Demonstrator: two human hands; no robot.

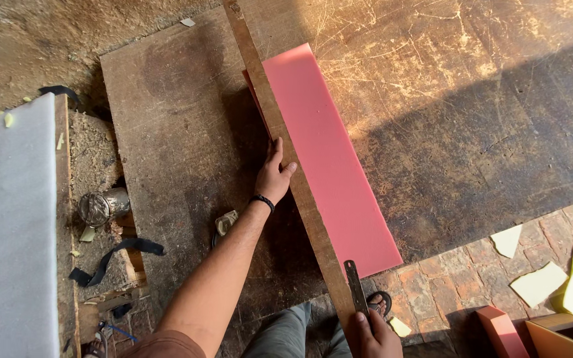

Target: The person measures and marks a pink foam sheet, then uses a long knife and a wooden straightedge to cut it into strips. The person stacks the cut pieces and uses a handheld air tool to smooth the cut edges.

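Note:
A long pink foam sheet (329,159) lies on a scratched wooden board (472,119) on the floor. A long wooden straightedge (260,93) runs along the sheet's left edge. My left hand (273,176) presses flat on the straightedge about halfway along, thumb over its right side. My right hand (373,335), at the bottom edge of the view, grips a thin dark blade (355,285) whose tip rests against the straightedge near the sheet's near corner.
A white foam slab (11,225) lies at the left, with a metal can (103,205) and black straps (111,255) beside it. Yellow foam offcuts (542,282) and a pink block (502,331) lie on the brick floor at right. My sandalled foot (381,303) is below.

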